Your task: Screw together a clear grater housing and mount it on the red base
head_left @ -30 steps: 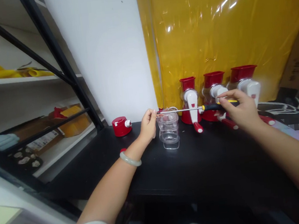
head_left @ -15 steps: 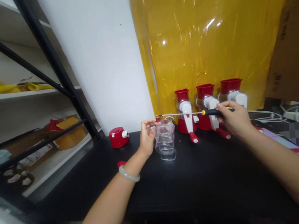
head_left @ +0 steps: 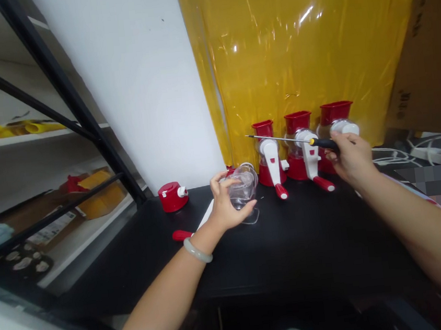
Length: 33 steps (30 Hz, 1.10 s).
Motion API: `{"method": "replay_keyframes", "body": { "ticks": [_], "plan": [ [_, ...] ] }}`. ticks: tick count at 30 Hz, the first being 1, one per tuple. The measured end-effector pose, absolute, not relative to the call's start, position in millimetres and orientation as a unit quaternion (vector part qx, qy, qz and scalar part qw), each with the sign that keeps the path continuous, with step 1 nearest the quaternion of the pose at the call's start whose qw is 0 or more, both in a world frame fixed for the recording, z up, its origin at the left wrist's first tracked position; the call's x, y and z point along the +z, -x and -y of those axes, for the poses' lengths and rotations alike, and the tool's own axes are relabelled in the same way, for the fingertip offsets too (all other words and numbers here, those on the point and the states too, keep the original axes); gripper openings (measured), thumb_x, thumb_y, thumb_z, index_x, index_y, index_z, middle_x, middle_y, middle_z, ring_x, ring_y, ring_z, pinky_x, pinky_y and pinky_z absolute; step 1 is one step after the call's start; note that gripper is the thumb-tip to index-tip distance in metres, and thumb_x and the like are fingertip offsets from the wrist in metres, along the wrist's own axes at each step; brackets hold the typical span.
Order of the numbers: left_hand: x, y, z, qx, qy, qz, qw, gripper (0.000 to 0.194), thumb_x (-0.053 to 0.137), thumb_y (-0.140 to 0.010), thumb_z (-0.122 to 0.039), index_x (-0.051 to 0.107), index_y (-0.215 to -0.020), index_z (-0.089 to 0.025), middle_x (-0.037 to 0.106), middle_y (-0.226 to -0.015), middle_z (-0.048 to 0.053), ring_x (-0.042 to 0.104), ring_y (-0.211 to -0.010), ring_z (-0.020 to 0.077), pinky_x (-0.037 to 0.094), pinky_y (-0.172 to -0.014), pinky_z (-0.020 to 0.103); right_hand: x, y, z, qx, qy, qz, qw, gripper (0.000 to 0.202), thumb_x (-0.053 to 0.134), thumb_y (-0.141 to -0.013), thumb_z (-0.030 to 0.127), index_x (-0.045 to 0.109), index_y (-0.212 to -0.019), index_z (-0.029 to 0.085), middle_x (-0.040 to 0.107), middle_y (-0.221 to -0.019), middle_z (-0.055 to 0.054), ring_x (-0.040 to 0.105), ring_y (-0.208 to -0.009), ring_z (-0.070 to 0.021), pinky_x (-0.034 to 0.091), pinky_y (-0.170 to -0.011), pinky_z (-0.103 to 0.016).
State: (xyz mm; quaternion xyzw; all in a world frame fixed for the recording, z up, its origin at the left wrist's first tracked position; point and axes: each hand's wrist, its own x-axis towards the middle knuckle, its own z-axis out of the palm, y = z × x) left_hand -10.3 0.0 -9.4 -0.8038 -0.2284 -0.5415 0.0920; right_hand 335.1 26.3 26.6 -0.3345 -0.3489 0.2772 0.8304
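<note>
My left hand curls around a clear plastic grater body, thumb on the near side and fingers over the far side; it hides part of the body. In my right hand is a screwdriver with a black and yellow handle. Its long shaft points left, crossing in front of the nearest upright graters, with the tip in the air above the clear body. A crank handle with a red grip and white arm lies partly behind my left wrist. Further left sits a red base with a white knob.
Three red and white rotary graters stand in a row at the back of the black table, before a yellow plastic sheet. A black-framed shelf stands on the left. White cables and a cardboard box are at right.
The screwdriver tip has moved up and right, away from my left fingers. My left hand has gone from a pinch beside the clear body to a grasp around it. More of the crank handle shows.
</note>
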Motion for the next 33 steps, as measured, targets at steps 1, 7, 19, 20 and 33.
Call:
{"method": "replay_keyframes", "body": {
  "ticks": [1,7,19,20,33],
  "plan": [
    [-8,11,2,-0.532,0.807,0.232,0.106,0.065,0.083,-0.074,-0.04,0.046,-0.126,-0.026,0.036,-0.137,0.014,0.04,-0.136,0.0395,0.04,-0.109,0.064,26,-335,-27,0.269,0.336,0.353,0.831,0.05,0.093,-0.058,0.048,0.051,-0.065,0.023,0.054,-0.051,0.001,0.048,-0.045,-0.0104,0.028,-0.037,-0.023],
    [-3,20,2,-0.501,0.822,0.238,0.128,0.053,0.073,-0.075,-0.028,0.053,-0.125,-0.026,0.04,-0.134,0.014,0.044,-0.131,0.0376,0.042,-0.108,0.062,29,-335,-26,0.278,0.334,0.362,0.825,0.049,0.09,-0.066,0.047,0.047,-0.066,0.024,0.053,-0.05,0.002,0.045,-0.043,-0.0092,0.027,-0.036,-0.022],
    [-16,28,-25,-0.521,0.808,0.262,0.077,0.073,0.088,-0.071,-0.04,0.047,-0.129,-0.025,0.037,-0.14,0.015,0.041,-0.141,0.0404,0.048,-0.107,0.062,25,-336,-29,0.301,0.276,0.338,0.848,0.043,0.09,-0.068,0.031,0.05,-0.061,0.019,0.053,-0.046,0.003,0.044,-0.035,-0.0075,0.029,-0.031,-0.016],
    [-18,26,-26,-0.523,0.806,0.265,0.081,0.078,0.09,-0.069,-0.039,0.043,-0.131,-0.025,0.038,-0.139,0.016,0.042,-0.141,0.0402,0.048,-0.107,0.063,24,-336,-30,0.302,0.277,0.341,0.846,0.041,0.09,-0.069,0.03,0.05,-0.061,0.019,0.054,-0.046,0.003,0.044,-0.034,-0.0075,0.029,-0.031,-0.016],
    [-14,18,-18,-0.531,0.814,0.232,0.037,0.074,0.086,-0.076,-0.032,0.036,-0.13,-0.024,0.049,-0.146,0.023,0.052,-0.141,0.0377,0.049,-0.109,0.063,35,-329,-19,0.316,0.273,0.3,0.858,0.032,0.065,-0.085,0.006,0.047,-0.064,0.019,0.047,-0.045,0.006,0.04,-0.032,-0.0059,0.026,-0.03,-0.016]
  ]
}}
